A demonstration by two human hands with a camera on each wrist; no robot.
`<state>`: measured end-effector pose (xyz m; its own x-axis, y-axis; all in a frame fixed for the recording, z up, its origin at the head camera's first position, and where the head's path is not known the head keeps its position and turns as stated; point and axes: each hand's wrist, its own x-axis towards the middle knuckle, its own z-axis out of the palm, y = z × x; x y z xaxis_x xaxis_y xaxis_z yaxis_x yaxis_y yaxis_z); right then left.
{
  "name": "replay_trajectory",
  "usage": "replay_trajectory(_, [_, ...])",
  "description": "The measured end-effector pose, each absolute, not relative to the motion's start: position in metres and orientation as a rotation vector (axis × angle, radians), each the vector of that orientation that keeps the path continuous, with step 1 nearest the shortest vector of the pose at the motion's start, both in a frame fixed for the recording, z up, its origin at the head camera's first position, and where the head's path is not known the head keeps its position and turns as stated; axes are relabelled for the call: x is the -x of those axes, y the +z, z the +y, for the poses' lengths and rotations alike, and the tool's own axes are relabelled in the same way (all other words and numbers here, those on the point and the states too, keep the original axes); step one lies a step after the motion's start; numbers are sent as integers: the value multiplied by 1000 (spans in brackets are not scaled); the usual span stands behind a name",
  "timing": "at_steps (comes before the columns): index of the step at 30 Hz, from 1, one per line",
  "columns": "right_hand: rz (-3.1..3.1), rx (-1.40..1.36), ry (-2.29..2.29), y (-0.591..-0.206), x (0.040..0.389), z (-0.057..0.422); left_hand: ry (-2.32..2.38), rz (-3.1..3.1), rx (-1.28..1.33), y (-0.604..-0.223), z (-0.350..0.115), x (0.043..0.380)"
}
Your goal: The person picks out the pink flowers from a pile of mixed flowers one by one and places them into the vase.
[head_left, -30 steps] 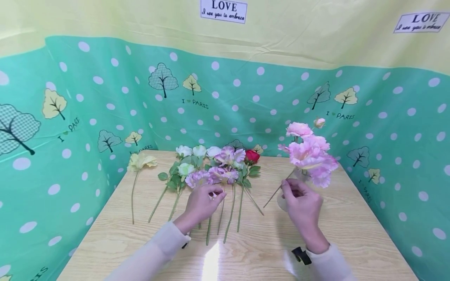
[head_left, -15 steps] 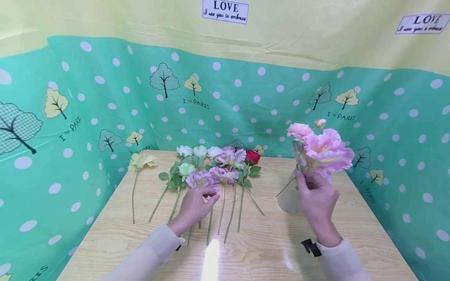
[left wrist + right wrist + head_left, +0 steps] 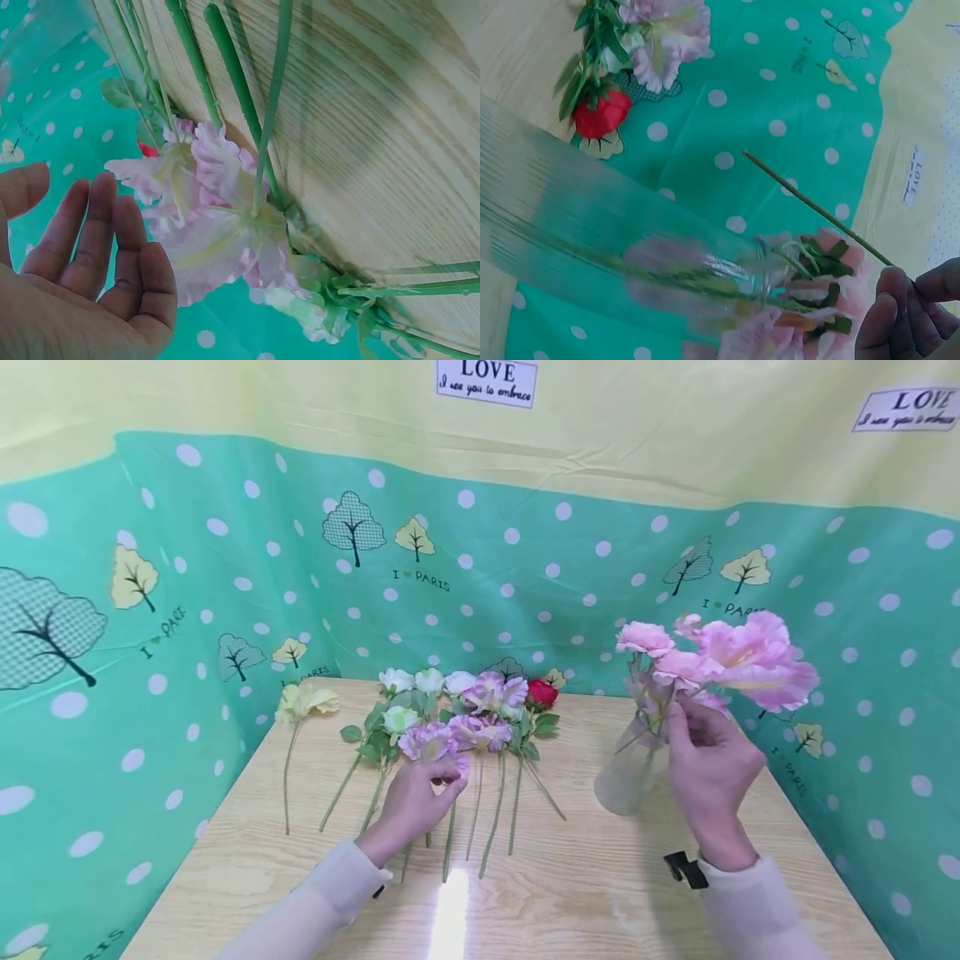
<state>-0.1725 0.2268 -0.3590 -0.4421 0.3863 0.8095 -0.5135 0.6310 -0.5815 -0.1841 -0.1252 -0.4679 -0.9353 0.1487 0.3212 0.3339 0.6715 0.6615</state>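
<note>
My right hand (image 3: 708,768) pinches the thin stem (image 3: 817,211) of a large pink-purple artificial flower (image 3: 765,664) between thumb and fingers. Its bloom leans right, and the bare stem end points left, outside the glass vase (image 3: 624,781) in the right wrist view. Light pink flowers (image 3: 647,639) stand in the vase, which is upright on the table. Just in front of the purple flowers (image 3: 429,742) is my left hand (image 3: 412,797), its fingers loosely bent with nothing held. In the left wrist view those fingers (image 3: 94,240) are beside a purple bloom (image 3: 210,240).
White and pale green roses (image 3: 400,719) and a red rose (image 3: 542,693) lie in a row, stems toward me. A cream flower (image 3: 306,702) lies apart at the left. Patterned green cloth (image 3: 525,577) walls the table (image 3: 555,893) at the back and sides.
My right hand has moved right and up with the flower, its bloom swinging outward and uncovering more of the vase. My left hand has drawn back slightly toward the lower left.
</note>
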Motion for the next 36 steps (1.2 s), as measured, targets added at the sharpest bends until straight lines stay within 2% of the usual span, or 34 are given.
replay_trajectory(15, [-1606, -6, 990, -331, 172, 240, -1101, -2661, 402, -471, -126, 186])
replay_trajectory(29, [-1927, -50, 795, -383, 188, 257, -1078, -2678, 413, -473, -125, 185])
replay_trajectory(36, [-2086, 56, 805, -397, 187, 257, -1084, -2681, 403, -473, -125, 185])
